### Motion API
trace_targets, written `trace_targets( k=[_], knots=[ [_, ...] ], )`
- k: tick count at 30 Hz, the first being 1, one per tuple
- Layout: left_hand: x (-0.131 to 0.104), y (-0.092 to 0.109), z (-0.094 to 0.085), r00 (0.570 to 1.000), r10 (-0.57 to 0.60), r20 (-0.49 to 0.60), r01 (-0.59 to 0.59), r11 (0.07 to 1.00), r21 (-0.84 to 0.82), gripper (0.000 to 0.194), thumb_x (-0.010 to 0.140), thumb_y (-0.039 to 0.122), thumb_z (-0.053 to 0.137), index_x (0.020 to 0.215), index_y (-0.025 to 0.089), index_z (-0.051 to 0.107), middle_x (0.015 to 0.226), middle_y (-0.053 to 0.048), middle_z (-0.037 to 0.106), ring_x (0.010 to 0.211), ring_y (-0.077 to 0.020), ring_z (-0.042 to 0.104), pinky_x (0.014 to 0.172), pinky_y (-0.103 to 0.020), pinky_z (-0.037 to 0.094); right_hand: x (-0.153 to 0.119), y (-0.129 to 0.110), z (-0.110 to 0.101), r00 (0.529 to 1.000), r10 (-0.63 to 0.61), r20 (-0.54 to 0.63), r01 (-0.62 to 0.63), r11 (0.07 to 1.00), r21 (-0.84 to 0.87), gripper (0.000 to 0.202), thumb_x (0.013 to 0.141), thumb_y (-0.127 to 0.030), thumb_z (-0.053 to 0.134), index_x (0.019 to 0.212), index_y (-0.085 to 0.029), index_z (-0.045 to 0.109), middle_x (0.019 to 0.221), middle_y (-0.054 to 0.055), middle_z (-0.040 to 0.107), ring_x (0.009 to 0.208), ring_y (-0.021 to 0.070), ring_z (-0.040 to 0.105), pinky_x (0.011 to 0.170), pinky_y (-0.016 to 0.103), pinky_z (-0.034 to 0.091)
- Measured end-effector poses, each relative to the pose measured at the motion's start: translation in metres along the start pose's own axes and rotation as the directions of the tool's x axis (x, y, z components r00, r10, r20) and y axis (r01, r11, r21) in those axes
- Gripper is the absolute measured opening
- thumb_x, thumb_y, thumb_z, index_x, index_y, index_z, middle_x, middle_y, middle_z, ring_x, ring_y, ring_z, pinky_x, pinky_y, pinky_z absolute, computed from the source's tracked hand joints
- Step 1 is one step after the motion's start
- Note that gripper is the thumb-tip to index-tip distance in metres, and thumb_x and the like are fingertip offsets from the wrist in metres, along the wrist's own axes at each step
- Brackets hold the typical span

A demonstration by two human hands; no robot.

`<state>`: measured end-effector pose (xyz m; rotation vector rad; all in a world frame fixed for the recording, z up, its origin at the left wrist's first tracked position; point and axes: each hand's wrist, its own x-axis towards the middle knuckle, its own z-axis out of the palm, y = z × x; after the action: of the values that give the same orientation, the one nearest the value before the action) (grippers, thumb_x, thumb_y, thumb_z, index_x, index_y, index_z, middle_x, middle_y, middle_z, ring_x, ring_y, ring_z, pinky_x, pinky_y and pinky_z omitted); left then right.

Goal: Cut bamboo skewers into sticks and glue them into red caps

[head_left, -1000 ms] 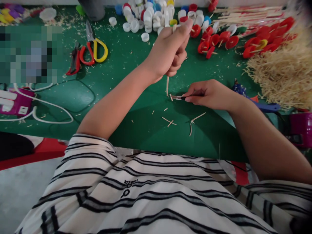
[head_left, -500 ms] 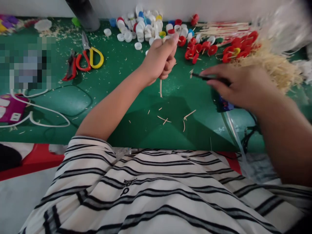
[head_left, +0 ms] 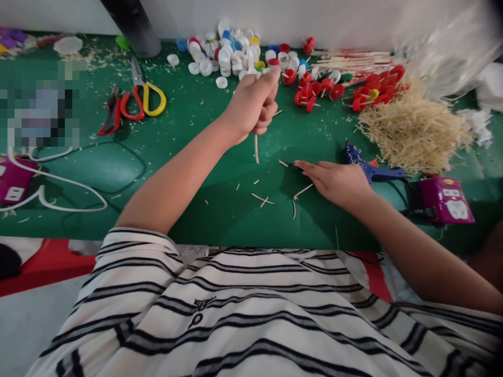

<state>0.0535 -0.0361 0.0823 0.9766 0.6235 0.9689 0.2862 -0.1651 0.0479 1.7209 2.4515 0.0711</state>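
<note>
My left hand (head_left: 255,107) is closed in a fist above the green table. A pale straw strip (head_left: 257,149) hangs below the fist, and a thin stick end (head_left: 279,112) pokes out at its right side. Lower and to the right, my right hand (head_left: 338,183) is closed on black tweezers (head_left: 297,166), mostly hidden under the fingers. At their tip lies a short straw piece (head_left: 283,163); I cannot tell whether the tips grip it. Cut straw bits (head_left: 262,199) are scattered on the table between the hands.
Bottle caps (head_left: 236,55) are heaped at the back, with red caps on sticks (head_left: 310,91) beside them. Right stand a straw pile (head_left: 416,128), a blue glue gun (head_left: 356,156) and a purple power socket (head_left: 446,199). Scissors (head_left: 151,99) and red pliers (head_left: 111,112) lie left.
My right hand has come down and toward me with the tweezers, from beside the straw pile to the table surface. My left hand stays closed in nearly the same place.
</note>
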Motion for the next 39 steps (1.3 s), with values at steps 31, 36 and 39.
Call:
trace_targets(
  k=[31,36,39],
  knots=[
    [0.003,0.005,-0.005,0.996,-0.092,-0.021,0.093,0.993,0.066,0.065,0.105,0.054,0.063,0.060,0.023,0.028,0.044,0.009,0.015,0.036,-0.0014,0.008,0.039,-0.021,0.005,0.058,-0.038,-0.004,0.980,-0.159,-0.123,0.173,0.979,0.105,0.056,0.113,-0.041,0.034,0.156,-0.030,0.067,0.101,0.008,0.083,0.070,0.0186,0.061,0.057,0.034,0.022],
    [-0.002,0.008,-0.005,0.998,-0.065,0.020,0.063,0.994,0.093,0.064,0.106,0.051,0.061,0.059,0.023,0.027,0.046,0.010,0.015,0.036,-0.0011,0.007,0.039,-0.021,0.005,0.050,-0.035,0.002,0.974,-0.220,-0.059,0.222,0.974,0.033,0.057,0.110,-0.033,0.036,0.161,-0.034,0.063,0.100,0.006,0.082,0.067,0.0193,0.061,0.057,0.036,0.018],
    [-0.001,0.007,-0.006,0.998,-0.058,0.011,0.056,0.994,0.094,0.065,0.105,0.055,0.062,0.059,0.024,0.029,0.044,0.009,0.016,0.035,-0.0022,0.007,0.039,-0.023,0.005,0.049,-0.034,-0.002,0.976,-0.217,-0.037,0.217,0.976,0.016,0.057,0.111,-0.033,0.035,0.160,-0.034,0.063,0.101,0.006,0.083,0.070,0.0200,0.063,0.057,0.036,0.018]
  ],
)
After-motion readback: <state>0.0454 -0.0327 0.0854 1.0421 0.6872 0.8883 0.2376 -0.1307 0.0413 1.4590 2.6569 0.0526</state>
